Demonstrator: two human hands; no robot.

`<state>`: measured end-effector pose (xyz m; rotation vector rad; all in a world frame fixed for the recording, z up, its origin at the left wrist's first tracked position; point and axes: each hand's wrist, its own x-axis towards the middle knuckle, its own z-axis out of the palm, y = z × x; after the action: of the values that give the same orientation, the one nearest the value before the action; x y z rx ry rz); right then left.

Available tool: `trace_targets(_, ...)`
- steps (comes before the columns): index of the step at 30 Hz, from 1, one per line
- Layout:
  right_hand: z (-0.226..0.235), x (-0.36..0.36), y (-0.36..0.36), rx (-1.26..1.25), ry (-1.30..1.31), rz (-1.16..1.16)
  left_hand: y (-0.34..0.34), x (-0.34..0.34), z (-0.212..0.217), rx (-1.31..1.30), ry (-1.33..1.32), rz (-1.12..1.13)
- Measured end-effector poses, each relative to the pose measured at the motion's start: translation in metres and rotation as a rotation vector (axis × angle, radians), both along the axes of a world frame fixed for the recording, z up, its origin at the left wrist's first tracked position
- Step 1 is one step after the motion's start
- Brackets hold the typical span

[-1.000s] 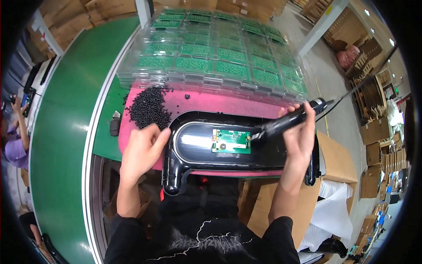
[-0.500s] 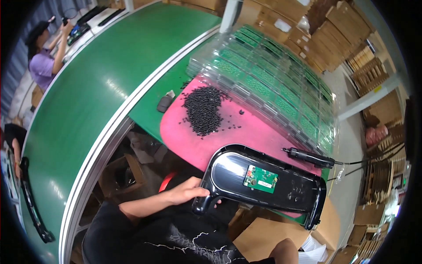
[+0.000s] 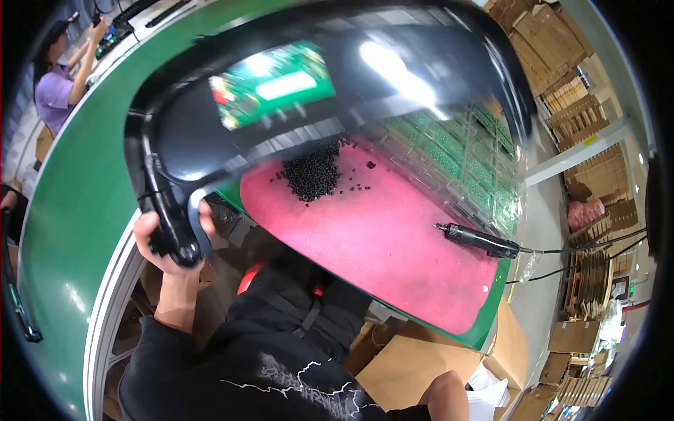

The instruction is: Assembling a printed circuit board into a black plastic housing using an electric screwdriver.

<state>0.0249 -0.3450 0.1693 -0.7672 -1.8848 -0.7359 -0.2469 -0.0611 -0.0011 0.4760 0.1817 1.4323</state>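
Observation:
My left hand (image 3: 167, 265) is raised, with thumb and fingers wrapped round the narrow black arm at one end of a glossy black plastic housing (image 3: 193, 144). The housing is lifted close to the camera, tilted and smeared by motion. A green circuit board (image 3: 235, 109) lies against its inner face, with a white label on it. My right hand is out of view; only part of the right arm shows at the lower edge. Below the housing, a pile of small black parts (image 3: 312, 175) sits on a pink mat (image 3: 379, 252). A black electric screwdriver (image 3: 481, 241) rests at the mat's right side.
Clear plastic trays of green boards (image 3: 456, 151) stand behind the mat, partly hidden. A green conveyor (image 3: 63, 231) curves along the left, carrying a dark curved part (image 3: 21, 316). A co-worker in purple (image 3: 56, 95) is across it. An open cardboard box (image 3: 414, 358) is below the table's front edge.
My left hand has lifted the housing off the mat, up and to the left toward the camera, turning it. The screwdriver and the pile remain on the mat.

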Motion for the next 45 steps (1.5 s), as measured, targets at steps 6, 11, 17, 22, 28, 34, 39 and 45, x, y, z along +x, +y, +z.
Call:
trace_targets(6, -0.013, 0.024, 0.026, 0.154, 0.169, 0.085, 0.021, -0.004, 0.022, -0.101, 0.125, 0.368)
trace_targets(11, -0.032, 0.042, 0.062, 0.299, 0.332, 0.095, 0.067, -0.020, 0.012, -0.169, 0.079, 0.478)
trace_targets(17, -0.042, 0.063, 0.059, 0.570, 0.422, -0.154, 0.180, -0.063, -0.067, -0.214, -0.143, -0.150)
trace_targets(22, -0.069, 0.094, 0.024, -0.143, 0.583, -0.688, 0.137, 0.018, -0.021, 0.020, 0.636, 0.053)
trace_targets(28, -0.130, 0.211, -0.126, -0.538, 0.430, -1.585, 0.094, 0.088, -0.036, 0.333, 0.858, 0.046)
trace_targets(34, -0.181, 0.201, -0.324, -0.012, 0.602, -2.531, 0.015, 0.133, -0.006, 0.747, 0.955, -0.186)
trace_targets(39, -0.214, 0.138, -0.427, 0.471, 1.097, -3.045, 0.004, 0.145, -0.010, 0.746, 0.903, -0.323)
trace_targets(45, -0.253, 0.088, -0.451, -0.347, 1.412, -3.045, 0.006, 0.159, -0.016, 0.833, 0.918, -0.439)
